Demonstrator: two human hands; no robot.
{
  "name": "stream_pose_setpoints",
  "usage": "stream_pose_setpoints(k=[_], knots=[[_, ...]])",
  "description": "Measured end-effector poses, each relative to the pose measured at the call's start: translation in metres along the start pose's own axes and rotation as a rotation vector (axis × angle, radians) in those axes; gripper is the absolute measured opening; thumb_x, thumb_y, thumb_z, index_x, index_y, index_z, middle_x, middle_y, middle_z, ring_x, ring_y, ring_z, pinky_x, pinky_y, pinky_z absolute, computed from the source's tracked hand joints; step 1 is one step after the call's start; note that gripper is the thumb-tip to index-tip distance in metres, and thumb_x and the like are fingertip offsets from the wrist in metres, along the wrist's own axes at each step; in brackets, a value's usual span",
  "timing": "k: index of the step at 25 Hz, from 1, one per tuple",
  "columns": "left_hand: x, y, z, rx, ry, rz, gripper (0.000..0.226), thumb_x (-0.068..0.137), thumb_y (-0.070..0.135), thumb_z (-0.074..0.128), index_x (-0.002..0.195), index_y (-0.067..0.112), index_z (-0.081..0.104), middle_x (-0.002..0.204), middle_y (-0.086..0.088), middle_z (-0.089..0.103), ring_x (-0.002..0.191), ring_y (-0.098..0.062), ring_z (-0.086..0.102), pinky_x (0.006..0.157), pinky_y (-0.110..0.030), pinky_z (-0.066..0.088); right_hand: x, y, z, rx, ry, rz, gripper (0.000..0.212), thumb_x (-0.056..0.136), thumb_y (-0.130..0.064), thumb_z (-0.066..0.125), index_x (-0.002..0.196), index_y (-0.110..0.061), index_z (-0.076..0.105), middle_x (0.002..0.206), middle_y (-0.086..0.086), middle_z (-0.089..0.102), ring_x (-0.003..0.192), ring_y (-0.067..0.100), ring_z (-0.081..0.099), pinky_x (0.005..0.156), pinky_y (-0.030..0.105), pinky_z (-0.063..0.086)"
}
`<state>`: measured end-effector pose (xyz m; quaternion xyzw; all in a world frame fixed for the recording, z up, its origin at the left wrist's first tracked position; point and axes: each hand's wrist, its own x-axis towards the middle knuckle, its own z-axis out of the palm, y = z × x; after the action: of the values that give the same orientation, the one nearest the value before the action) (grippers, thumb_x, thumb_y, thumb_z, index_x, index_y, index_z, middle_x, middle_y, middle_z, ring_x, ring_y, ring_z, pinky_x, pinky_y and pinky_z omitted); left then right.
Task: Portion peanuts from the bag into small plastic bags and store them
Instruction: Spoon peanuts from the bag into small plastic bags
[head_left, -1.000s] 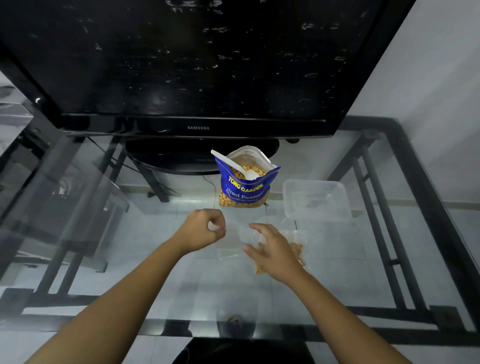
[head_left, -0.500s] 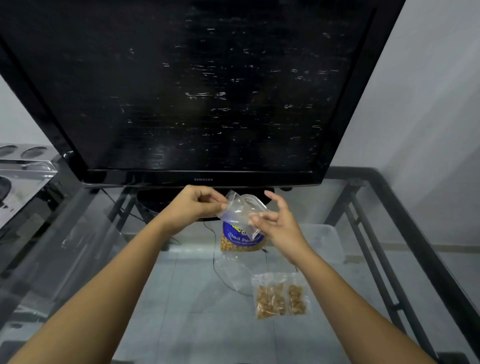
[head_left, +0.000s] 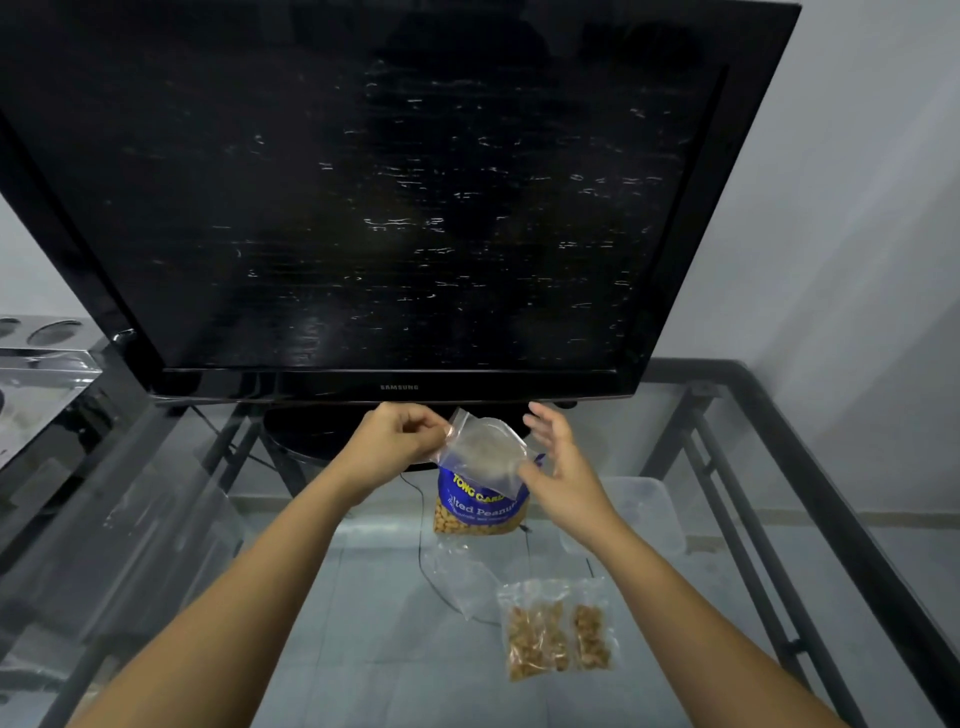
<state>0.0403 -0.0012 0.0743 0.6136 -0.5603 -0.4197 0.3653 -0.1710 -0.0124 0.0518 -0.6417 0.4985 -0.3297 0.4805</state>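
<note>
My left hand (head_left: 397, 436) pinches the top left corner of an empty small clear plastic bag (head_left: 480, 452), held up in the air. My right hand (head_left: 561, 462) has its thumb on the bag's lower right edge, the other fingers spread. Behind the held bag stands the blue peanut bag (head_left: 478, 512), its top hidden. Two filled small bags of peanuts (head_left: 558, 631) lie on the glass table at the front right. More empty clear bags (head_left: 457, 574) lie just left of them.
A large black television (head_left: 363, 208) on its stand fills the back of the glass table (head_left: 363, 649). A clear plastic container (head_left: 644, 512) sits right of the peanut bag. A thin black cable (head_left: 423, 566) runs across the glass. A second glass surface is at far left.
Both hands rose from the table, lifting an empty small bag in front of the peanut bag. My view tilted up. The right hand's fingers have since spread apart.
</note>
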Motion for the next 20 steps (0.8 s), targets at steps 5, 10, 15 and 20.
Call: stream_pose_setpoints(k=[5, 10, 15, 20], knots=[[0.009, 0.006, 0.010, -0.164, 0.013, -0.033, 0.011, 0.085, 0.011, 0.062, 0.089, 0.006, 0.071, 0.087, -0.014, 0.072, 0.080, -0.021, 0.066, 0.079, -0.037, 0.056, 0.004, -0.013, 0.008, -0.571, 0.037, -0.326, 0.081, 0.074, -0.053, 0.067, 0.141, -0.026, 0.032, 0.147, -0.009, 0.034, 0.136, 0.005, 0.024, 0.111, 0.024, 0.019], [0.015, 0.004, 0.019, -0.187, 0.002, -0.042, 0.011, 0.084, 0.008, 0.063, 0.084, 0.010, 0.073, 0.085, -0.014, 0.073, 0.082, -0.024, 0.068, 0.083, -0.042, 0.055, 0.020, -0.004, 0.014, -0.703, 0.201, -0.421, 0.072, 0.070, -0.057, 0.068, 0.131, -0.024, 0.049, 0.121, -0.006, 0.060, 0.117, 0.015, 0.051, 0.113, 0.034, 0.021], [0.020, -0.004, 0.024, -0.150, -0.030, -0.045, 0.009, 0.083, 0.013, 0.066, 0.088, 0.011, 0.073, 0.081, -0.010, 0.074, 0.075, -0.015, 0.070, 0.077, -0.036, 0.057, 0.022, 0.005, 0.011, -0.684, 0.143, -0.349, 0.077, 0.068, -0.063, 0.065, 0.134, -0.029, 0.044, 0.121, -0.012, 0.056, 0.117, 0.009, 0.047, 0.111, 0.029, 0.014], [0.025, -0.007, 0.030, 0.176, 0.248, 0.123, 0.019, 0.084, 0.030, 0.065, 0.099, 0.017, 0.067, 0.084, 0.001, 0.066, 0.079, -0.008, 0.061, 0.072, -0.025, 0.049, 0.023, 0.010, 0.010, -0.462, 0.187, -0.293, 0.068, 0.063, -0.067, 0.057, 0.119, -0.030, 0.055, 0.110, -0.014, 0.060, 0.102, 0.002, 0.049, 0.102, 0.022, 0.020]])
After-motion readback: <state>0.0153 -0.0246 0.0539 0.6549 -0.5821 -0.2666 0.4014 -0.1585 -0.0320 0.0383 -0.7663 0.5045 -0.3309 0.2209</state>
